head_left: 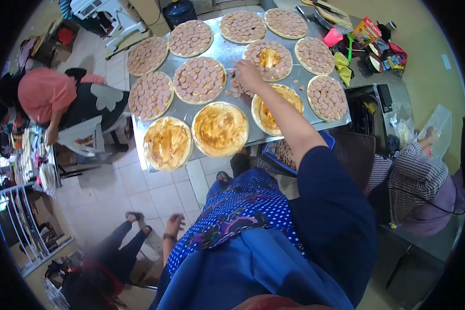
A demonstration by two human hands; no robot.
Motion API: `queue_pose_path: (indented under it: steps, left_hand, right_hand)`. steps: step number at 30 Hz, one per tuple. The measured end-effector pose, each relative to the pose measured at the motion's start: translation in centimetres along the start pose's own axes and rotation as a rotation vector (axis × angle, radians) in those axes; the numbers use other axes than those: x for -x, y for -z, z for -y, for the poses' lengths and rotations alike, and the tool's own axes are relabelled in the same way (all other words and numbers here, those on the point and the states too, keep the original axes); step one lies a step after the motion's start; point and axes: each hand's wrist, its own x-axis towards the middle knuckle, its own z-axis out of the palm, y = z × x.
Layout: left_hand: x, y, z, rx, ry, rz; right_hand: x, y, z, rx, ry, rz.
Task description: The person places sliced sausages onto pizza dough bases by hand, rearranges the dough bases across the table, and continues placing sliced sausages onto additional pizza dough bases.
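My right hand (pixel 249 75) reaches over the metal table, its fingers bent together beside a loose pile of sausage slices (pixel 238 89). Whatever it may grip is hidden. Close to it lies a round dough base (pixel 268 57) ringed with slices, its sauced middle partly bare. Under my forearm is a sauce-covered base (pixel 277 107), partly hidden. Two more sauced bases, one in the middle (pixel 220 129) and one at left (pixel 168 143), carry no slices. My left hand (pixel 175 225) hangs by my side, fingers loosely apart, holding nothing.
Several slice-covered bases (pixel 199 80) fill the rest of the metal table (pixel 232 54). A blue crate (pixel 267 151) of slices stands below its near edge. People work at left (pixel 49 95) and right (pixel 418 175); another person's legs (pixel 124 243) show at lower left. Packets (pixel 367 32) crowd the side counter.
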Motion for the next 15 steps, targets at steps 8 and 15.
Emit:
queue_pose_path:
  steps: [8,15]
  left_hand:
    - [-1.2,1.6,11.5,-0.272,-0.034,0.006]
    - [0.8,-1.2,9.4,-0.101,0.031,-0.047]
  right_hand:
    - [-5.3,-3.2,-1.2,0.588,0.064,0.193]
    - [-0.8,0.7,1.7,0.357,-0.07,0.416]
